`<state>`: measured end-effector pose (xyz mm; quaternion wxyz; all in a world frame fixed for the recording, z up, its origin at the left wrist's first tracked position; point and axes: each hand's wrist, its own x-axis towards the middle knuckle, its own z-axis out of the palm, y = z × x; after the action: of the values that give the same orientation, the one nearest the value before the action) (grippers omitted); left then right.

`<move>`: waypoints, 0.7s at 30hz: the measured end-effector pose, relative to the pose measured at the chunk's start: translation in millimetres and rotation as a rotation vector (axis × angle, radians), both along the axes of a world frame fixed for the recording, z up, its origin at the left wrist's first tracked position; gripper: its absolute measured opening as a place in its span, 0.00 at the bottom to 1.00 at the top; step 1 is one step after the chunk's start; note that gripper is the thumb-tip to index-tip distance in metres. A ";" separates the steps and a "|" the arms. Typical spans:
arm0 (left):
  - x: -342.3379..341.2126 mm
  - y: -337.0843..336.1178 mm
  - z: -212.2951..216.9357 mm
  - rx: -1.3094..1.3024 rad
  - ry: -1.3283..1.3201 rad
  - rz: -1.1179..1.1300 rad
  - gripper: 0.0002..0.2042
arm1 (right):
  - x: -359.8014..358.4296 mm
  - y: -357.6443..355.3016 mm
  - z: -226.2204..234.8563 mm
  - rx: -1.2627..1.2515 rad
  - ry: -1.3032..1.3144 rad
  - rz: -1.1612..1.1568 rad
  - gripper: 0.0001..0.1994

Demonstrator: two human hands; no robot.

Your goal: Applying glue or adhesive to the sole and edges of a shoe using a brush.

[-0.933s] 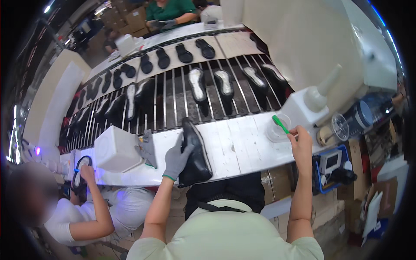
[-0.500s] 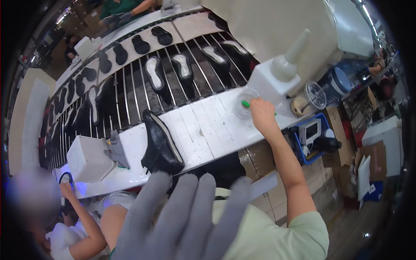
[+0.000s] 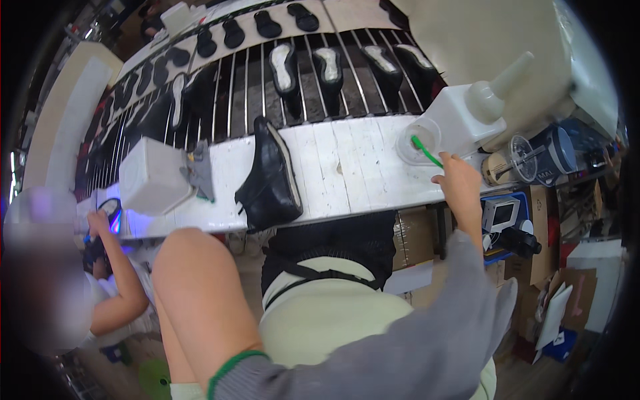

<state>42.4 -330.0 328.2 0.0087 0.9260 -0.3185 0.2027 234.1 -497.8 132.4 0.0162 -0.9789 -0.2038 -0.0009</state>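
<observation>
My bare right hand (image 3: 461, 183) has thumb and fingertips closed at the near end of a slim green stick (image 3: 429, 154). The stick's thicker far end is in a clear plastic cup (image 3: 401, 148); whether it has bristles I cannot make out. My left hand (image 3: 483, 300), in a grey knit glove with a green cuff, reaches across my body and lies over my right arm, fingers apart. Nothing shows in it. A black ankle boot (image 3: 272, 180) lies on the white bench (image 3: 340, 177) left of the cup, its pale lining edge facing right.
Beyond the bench, metal rods carry black shoes with white soles (image 3: 283, 67). A white pump bottle (image 3: 467, 110) stands behind the cup, a drink cup (image 3: 499, 167) to its right. A white box (image 3: 153, 177) and grey cloth (image 3: 200, 172) sit left, near another person's hand (image 3: 99, 223).
My gloved left hand has swung from the lower middle to my right arm. My right hand has drawn back along the green stick, exposing more of it. The whole view has shifted.
</observation>
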 end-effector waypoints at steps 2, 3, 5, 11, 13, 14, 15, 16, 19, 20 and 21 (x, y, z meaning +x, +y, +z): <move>-12.0 -25.1 26.2 0.202 0.194 0.282 0.22 | -4.8 -6.0 8.2 0.010 -0.042 0.003 0.21; -5.8 -23.1 18.2 0.207 0.210 0.305 0.22 | -8.0 -12.7 14.2 0.015 -0.028 0.027 0.21; 21.8 -1.2 -8.6 0.106 0.338 0.240 0.23 | -4.1 -0.9 20.8 0.058 -0.068 0.004 0.23; 44.0 12.0 -65.6 -0.156 0.403 0.000 0.25 | -18.1 5.4 44.6 0.118 -0.055 -0.090 0.24; 51.7 58.6 -83.8 -0.128 0.326 0.143 0.41 | -22.1 3.5 51.6 0.155 -0.125 -0.083 0.24; 50.4 79.2 -92.0 -0.147 0.438 0.297 0.48 | -20.3 3.0 51.7 0.178 -0.187 -0.052 0.23; 47.3 99.9 -101.9 -0.161 0.547 0.458 0.56 | -17.5 4.8 50.9 0.206 -0.248 -0.016 0.23; 41.0 121.8 -122.4 -0.145 0.550 0.598 0.60 | -15.4 8.7 52.9 0.207 -0.231 -0.005 0.24; 12.6 176.1 -198.6 0.044 0.722 0.968 0.66 | -6.8 33.4 53.0 0.250 -0.192 0.048 0.24; 6.9 185.1 -216.2 0.049 0.717 0.977 0.66 | -4.6 46.3 55.5 0.276 -0.142 0.064 0.25; 4.3 194.1 -231.3 0.024 0.693 0.937 0.66 | -0.3 57.2 55.8 0.282 -0.145 0.067 0.25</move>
<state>46.7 -135.9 96.9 0.0113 0.9805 0.1441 -0.1335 233.8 -440.6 188.2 0.1386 -0.9569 -0.2347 -0.0998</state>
